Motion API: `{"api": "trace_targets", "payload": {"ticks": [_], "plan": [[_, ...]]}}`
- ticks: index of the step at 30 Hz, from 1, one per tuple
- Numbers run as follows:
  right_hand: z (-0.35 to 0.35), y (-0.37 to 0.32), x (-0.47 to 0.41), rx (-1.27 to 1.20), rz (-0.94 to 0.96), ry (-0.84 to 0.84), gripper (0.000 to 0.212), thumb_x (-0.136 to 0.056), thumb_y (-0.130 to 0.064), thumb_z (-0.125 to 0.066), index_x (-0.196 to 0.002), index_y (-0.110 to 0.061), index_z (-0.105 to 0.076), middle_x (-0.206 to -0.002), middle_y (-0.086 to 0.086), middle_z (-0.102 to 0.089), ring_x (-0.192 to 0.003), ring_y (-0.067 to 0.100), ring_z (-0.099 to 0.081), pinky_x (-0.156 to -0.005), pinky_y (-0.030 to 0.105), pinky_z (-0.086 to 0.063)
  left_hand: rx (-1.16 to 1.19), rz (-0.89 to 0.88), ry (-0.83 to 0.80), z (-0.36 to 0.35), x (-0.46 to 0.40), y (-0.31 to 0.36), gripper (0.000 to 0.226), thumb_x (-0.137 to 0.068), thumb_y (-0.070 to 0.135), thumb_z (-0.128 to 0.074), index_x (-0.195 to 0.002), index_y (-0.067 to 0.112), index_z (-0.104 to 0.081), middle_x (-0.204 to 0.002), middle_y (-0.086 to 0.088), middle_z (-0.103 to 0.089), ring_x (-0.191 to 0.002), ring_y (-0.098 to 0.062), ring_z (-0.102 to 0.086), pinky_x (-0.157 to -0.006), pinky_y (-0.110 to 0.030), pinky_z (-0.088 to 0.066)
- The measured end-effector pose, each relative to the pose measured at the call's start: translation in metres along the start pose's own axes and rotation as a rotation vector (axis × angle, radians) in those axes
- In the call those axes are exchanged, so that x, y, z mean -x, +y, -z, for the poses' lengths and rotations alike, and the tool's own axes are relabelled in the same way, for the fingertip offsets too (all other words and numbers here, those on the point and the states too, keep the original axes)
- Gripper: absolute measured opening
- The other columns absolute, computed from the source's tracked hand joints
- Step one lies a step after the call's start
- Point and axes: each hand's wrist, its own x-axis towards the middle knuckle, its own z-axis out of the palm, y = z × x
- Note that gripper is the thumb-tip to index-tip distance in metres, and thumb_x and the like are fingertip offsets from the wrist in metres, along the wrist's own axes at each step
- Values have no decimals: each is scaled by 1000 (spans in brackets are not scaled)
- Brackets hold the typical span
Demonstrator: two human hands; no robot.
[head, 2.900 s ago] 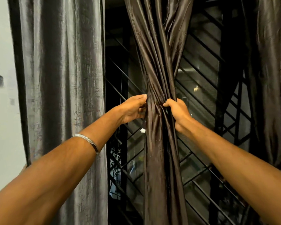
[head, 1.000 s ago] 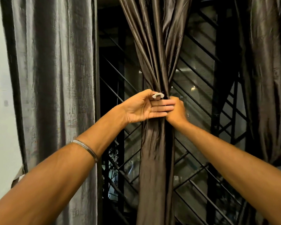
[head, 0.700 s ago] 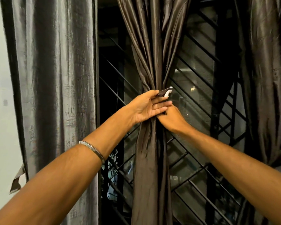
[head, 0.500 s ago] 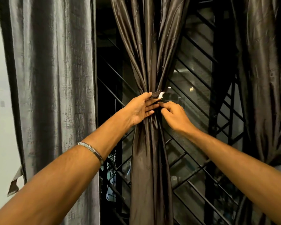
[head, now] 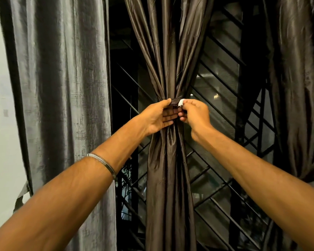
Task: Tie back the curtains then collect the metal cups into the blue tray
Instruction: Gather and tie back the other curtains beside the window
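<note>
Shiny brown bunched curtain (head: 168, 160): left hand (head: 159, 117) squeezes it; right hand (head: 194, 113) pinches the white-tipped dark tie strap (head: 178, 102). Pull snug, then press ends together.

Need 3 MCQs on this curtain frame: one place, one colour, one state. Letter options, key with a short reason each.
1. Where does the bracelet sit?
A. left wrist
B. right wrist
C. on the curtain

2. What colour is the tip of the tie-back strap?
A. red
B. white
C. blue

3. What state is the middle curtain in?
A. spread flat
B. on the floor
C. gathered into a bunch

Key:
1 A, the band circles the left forearm near the wrist.
2 B, a white end shows at the fingers of the right hand.
3 C, the left hand grips the folds where they narrow to a waist.
</note>
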Motion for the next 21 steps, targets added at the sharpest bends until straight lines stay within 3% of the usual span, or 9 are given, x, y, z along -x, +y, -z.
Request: {"api": "trace_targets", "payload": {"ticks": [4, 7, 10, 14, 15, 18, 21], "plan": [[-8, 3, 11, 85, -34, -116, 20, -93, -2, -47, -87, -12, -64, -68, 3, -61, -52, 8, -52, -49, 19, -44, -16, 13, -19, -2, 3, 3, 33, -101, 39, -45, -86, 14, -61, -65, -1, -55, -61, -15, -54, -73, -31, -51], [-9, 7, 15, 196, -3, -173, 21, -92, -5, -48, -84, -17, -64, -69, 3, -65, -55, 10, -56, -52, 22, -45, -27, -21, 25, -3, 1, 0, 33, -102, 33, -44, -80, 14, -58, -57, 0, -50, -52, -14, -45, -56, -27, -48], [-8, 3, 15, 304, -2, -140, 18, -85, -31, -55, -74, -23, -65, -71, -2, -69, -63, 10, -61, -56, 24, -44, -21, -50, 85, -2, -2, -4, 26, -101, 28, -49, -83, 16, -62, -55, 3, -59, -55, -12, -50, -61, -26, -47], [-8, -1, 3, 319, 25, 64, 46, -69, -67, -56, -78, -22, -60, -84, -1, -67, -81, 20, -65, -70, 39, -53, -50, -96, 69, -5, -3, -3, 23, -101, 22, -51, -81, 17, -62, -64, 5, -68, -64, -8, -66, -67, -24, -52], [-7, -1, -1, 314, 43, 68, 39, -71, -62, -63, -81, -24, -58, -87, -1, -67, -81, 19, -65, -69, 37, -54, -48, -107, 80, -5, -4, -3, 23, -100, 20, -52, -79, 16, -60, -68, 2, -68, -67, -10, -66, -69, -26, -53], [-2, -3, -11, 327, 101, 16, 8, -84, -22, -72, -83, -22, -64, -77, 2, -69, -62, 11, -65, -55, 26, -48, -39, -122, 97, -3, -5, -2, 17, -99, 16, -55, -84, 10, -57, -77, -7, -63, -64, -10, -62, -63, -26, -57], [4, -6, -18, 405, 176, 53, 8, -86, -14, -71, -80, -18, -68, -68, 1, -70, -54, 6, -64, -57, 25, -53, -58, -140, 72, -2, -5, -4, 17, -97, 14, -59, -82, 7, -62, -73, -5, -62, -56, -6, -61, -58, -21, -58]]}}
